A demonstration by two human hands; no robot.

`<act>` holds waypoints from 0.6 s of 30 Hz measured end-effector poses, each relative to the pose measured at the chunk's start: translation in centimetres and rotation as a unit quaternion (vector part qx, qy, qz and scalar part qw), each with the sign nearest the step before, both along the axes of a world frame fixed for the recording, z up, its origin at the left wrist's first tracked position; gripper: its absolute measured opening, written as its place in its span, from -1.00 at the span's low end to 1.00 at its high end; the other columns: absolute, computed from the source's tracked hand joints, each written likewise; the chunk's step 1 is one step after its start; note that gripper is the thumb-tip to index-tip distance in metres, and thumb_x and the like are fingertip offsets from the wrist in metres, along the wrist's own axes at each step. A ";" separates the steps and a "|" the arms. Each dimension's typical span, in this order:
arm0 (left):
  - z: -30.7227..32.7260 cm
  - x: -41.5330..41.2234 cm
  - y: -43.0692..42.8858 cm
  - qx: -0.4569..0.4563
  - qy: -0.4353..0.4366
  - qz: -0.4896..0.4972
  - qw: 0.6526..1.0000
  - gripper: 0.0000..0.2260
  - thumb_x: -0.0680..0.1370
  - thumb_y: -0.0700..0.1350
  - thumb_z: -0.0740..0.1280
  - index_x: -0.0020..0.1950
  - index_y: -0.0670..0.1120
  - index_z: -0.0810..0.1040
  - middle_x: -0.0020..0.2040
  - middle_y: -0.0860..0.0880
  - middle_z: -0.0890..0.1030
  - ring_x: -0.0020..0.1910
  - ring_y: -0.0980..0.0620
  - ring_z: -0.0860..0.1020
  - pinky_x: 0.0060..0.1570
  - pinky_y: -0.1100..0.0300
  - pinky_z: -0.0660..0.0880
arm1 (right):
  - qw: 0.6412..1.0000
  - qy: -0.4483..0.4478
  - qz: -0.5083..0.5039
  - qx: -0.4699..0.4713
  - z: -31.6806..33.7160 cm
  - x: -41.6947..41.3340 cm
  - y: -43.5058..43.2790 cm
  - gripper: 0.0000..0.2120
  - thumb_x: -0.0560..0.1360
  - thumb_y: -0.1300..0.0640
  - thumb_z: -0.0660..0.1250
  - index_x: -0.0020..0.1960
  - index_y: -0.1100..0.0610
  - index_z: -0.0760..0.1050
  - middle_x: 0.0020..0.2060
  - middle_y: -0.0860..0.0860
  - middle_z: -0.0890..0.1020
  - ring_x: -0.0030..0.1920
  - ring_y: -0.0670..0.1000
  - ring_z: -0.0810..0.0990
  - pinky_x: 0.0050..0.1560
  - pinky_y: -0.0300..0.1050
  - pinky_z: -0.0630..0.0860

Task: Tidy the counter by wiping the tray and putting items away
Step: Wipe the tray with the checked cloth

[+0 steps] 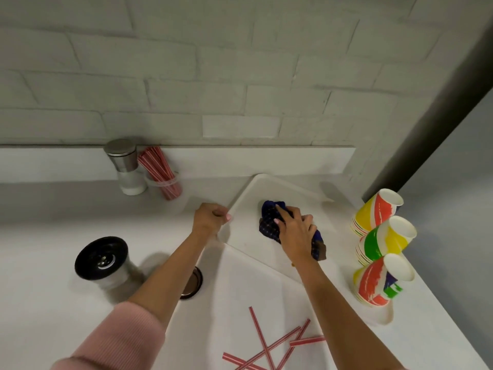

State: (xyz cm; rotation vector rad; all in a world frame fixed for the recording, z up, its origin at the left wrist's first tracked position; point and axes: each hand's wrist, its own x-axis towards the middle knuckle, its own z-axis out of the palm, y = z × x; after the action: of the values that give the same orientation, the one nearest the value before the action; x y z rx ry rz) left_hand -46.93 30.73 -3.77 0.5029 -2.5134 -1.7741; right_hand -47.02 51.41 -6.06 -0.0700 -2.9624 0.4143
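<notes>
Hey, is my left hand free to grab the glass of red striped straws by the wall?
Probably yes. The left hand only steadies the white tray's edge, and bare counter lies between it and the glass of red striped straws. The tray would lose its support while the right hand wipes.

I count one white tray, one dark blue cloth, three stacks of paper cups, two lidded jars, one clear cup of straws, and about six loose red-striped straws on my tabletop.
</notes>
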 end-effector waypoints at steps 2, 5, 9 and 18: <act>-0.3 0.7 -0.4 -0.011 -0.021 -0.002 1.000 -0.76 0.42 -0.30 0.45 0.07 -0.33 0.61 0.07 -0.31 0.64 -0.09 0.00 0.53 -0.04 0.22 0.49 | 1.000 -0.002 0.019 0.011 0.2 0.0 -1.0 -0.60 0.60 -0.11 0.10 0.43 -0.19 0.28 0.38 -0.04 0.39 0.21 0.17 0.35 0.22 0.08 0.29; -0.6 1.5 -0.2 -0.002 -0.011 0.017 1.000 -0.78 0.45 -0.33 0.40 0.09 -0.33 0.60 0.11 -0.31 0.62 -0.04 -0.10 0.58 0.06 0.11 0.54 | 0.994 -0.013 0.111 0.016 0.2 1.5 -2.3 -0.54 0.51 -0.30 0.10 0.39 -0.28 0.30 0.37 -0.07 0.38 0.17 0.16 0.35 0.19 0.08 0.28; -0.5 1.3 0.0 -0.024 -0.001 0.021 0.999 -0.81 0.47 -0.34 0.38 0.07 -0.34 0.61 0.09 -0.29 0.63 0.12 -0.23 0.59 0.15 -0.08 0.55 | 0.984 0.012 0.179 0.017 -0.4 3.8 -1.0 -0.61 0.50 -0.26 0.17 0.32 -0.36 0.34 0.31 -0.15 0.42 0.12 0.10 0.35 0.16 0.01 0.26; -0.1 1.3 -0.3 0.065 -0.063 0.026 0.996 -0.78 0.48 -0.33 0.37 0.12 -0.30 0.60 -0.08 -0.14 0.57 -0.08 -0.03 0.54 -0.28 0.20 0.57 | 0.999 -0.014 0.047 0.017 0.7 0.0 -1.4 -0.65 0.56 -0.14 0.17 0.34 -0.23 0.40 0.34 -0.03 0.41 0.17 0.18 0.35 0.16 0.07 0.30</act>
State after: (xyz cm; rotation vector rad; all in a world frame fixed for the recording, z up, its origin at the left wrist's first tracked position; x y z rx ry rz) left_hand -45.62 30.42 -3.83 0.7005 -2.4488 -1.9550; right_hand -47.02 50.03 -5.35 0.0666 -3.0084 0.3774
